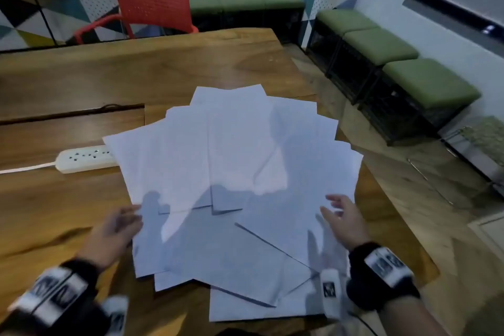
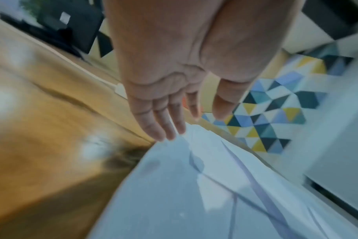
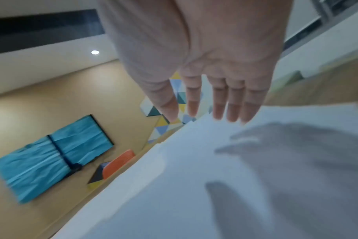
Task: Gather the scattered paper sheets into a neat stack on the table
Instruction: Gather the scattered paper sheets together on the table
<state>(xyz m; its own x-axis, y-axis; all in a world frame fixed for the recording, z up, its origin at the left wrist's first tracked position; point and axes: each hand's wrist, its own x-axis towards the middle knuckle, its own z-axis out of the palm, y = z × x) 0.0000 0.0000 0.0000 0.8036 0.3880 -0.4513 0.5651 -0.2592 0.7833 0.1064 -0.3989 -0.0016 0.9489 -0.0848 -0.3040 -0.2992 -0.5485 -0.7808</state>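
Several white paper sheets (image 1: 231, 172) lie fanned and overlapping on the wooden table (image 1: 81, 84), some over its near edge. My left hand (image 1: 120, 226) is at the left edge of the pile, fingers straight, fingertips (image 2: 165, 134) at the paper (image 2: 194, 194); whether they touch it I cannot tell. My right hand (image 1: 341, 221) hovers over the right side of the pile with fingers (image 3: 219, 103) spread and straight above a sheet (image 3: 194, 186), casting a shadow on it. Neither hand holds anything.
A white power strip (image 1: 84, 158) lies on the table left of the papers, partly under one sheet. A red chair (image 1: 152, 0) stands at the far side. Green cushioned stools (image 1: 395, 68) line the wall to the right. The table's right edge runs close to the papers.
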